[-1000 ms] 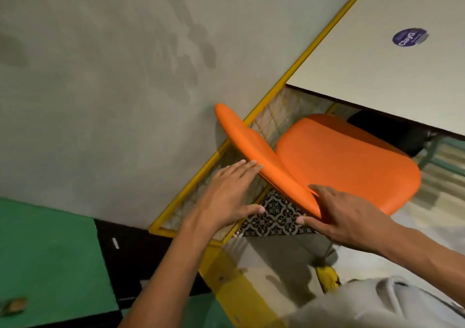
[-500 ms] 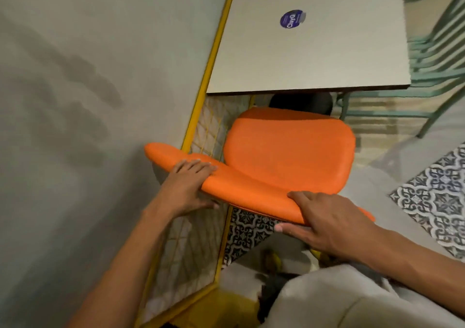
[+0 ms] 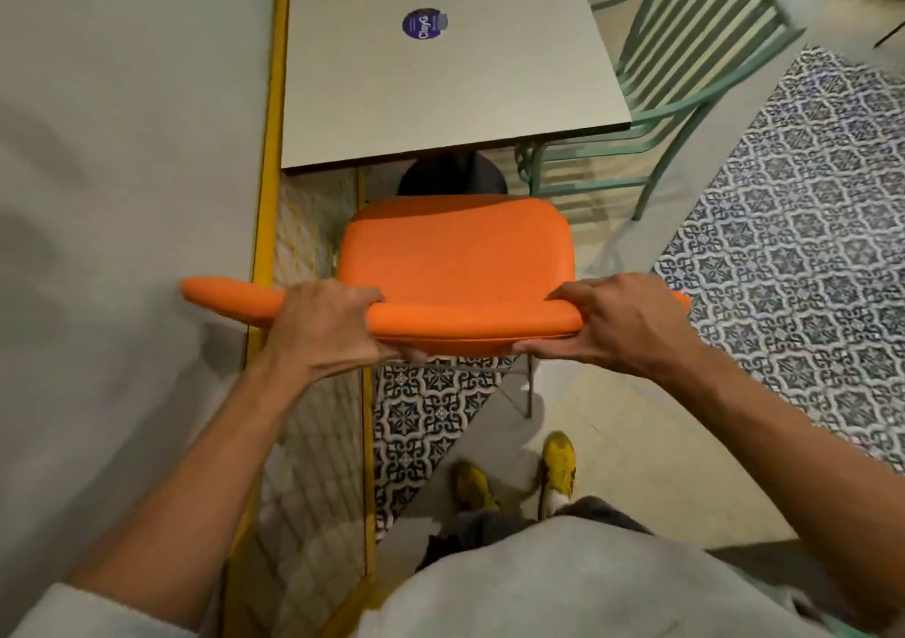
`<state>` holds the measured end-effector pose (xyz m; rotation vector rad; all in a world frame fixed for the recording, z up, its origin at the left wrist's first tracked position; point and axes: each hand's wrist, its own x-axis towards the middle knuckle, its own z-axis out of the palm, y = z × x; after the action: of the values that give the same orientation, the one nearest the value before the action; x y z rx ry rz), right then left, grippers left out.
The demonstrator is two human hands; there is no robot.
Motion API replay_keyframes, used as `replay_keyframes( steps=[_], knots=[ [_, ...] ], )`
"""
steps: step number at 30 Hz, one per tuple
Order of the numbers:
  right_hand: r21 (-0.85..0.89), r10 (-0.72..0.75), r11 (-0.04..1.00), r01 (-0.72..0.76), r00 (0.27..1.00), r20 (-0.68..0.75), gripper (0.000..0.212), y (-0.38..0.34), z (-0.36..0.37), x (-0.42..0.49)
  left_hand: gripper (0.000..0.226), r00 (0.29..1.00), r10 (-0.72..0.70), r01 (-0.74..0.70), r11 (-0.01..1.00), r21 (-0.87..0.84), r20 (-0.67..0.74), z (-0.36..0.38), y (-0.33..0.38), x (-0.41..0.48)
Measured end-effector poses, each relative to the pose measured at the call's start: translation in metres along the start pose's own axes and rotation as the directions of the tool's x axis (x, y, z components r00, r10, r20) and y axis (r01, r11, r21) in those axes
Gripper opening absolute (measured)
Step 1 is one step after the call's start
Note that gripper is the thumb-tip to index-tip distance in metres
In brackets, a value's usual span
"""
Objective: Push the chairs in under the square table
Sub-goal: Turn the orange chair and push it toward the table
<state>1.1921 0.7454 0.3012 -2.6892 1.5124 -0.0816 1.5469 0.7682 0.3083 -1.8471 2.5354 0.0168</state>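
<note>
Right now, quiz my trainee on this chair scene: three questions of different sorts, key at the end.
1. True or false: both hands grip the orange chair's backrest.
2. Multiple choice: the green chair stands at the table's A) right side, B) left side, C) near edge.
3. Short answer: is the orange seat fully under the table?

Key
1. True: the left hand and right hand each clasp the backrest.
2. A.
3. No: the whole seat shows in front of the table's near edge.
</note>
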Motion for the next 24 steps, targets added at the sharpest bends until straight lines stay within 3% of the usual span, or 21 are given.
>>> replay_keyframes(
  steps=[6, 10, 16, 20, 24],
  knots=[
    [0.073, -0.01, 0.997, 0.01, 1.0, 0.002, 0.098, 0.021, -0.01, -0.014, 0.092, 0.999, -0.032, 0.032, 0.999, 0.001, 0.006, 0.006, 0.036, -0.024],
    [0.093, -0.015, 0.995, 0.017, 1.0, -0.027, 0.083, 0.011, -0.016, -0.031, 0.101, 0.998, -0.049, 0.05, 0.999, -0.005, 0.027, 0.011, 0.047, -0.049],
    [-0.011, 0.004, 1.0, -0.005, 0.998, -0.065, 0.089, -0.011, -0.009, -0.04, 0.108, 0.986, -0.153, 0.156, 0.986, -0.053, 0.059, 0.003, -0.019, -0.082],
    [-0.05, -0.028, 0.998, 0.028, 1.0, 0.01, 0.086, -0.009, -0.011, -0.03, 0.088, 0.995, -0.097, 0.097, 0.995, -0.034, 0.002, 0.009, -0.044, -0.087],
    [-0.053, -0.033, 0.998, 0.031, 0.999, -0.031, 0.085, 0.006, -0.01, -0.017, 0.081, 0.994, -0.104, 0.103, 0.994, -0.025, -0.026, 0.01, -0.046, -0.069]
  ],
)
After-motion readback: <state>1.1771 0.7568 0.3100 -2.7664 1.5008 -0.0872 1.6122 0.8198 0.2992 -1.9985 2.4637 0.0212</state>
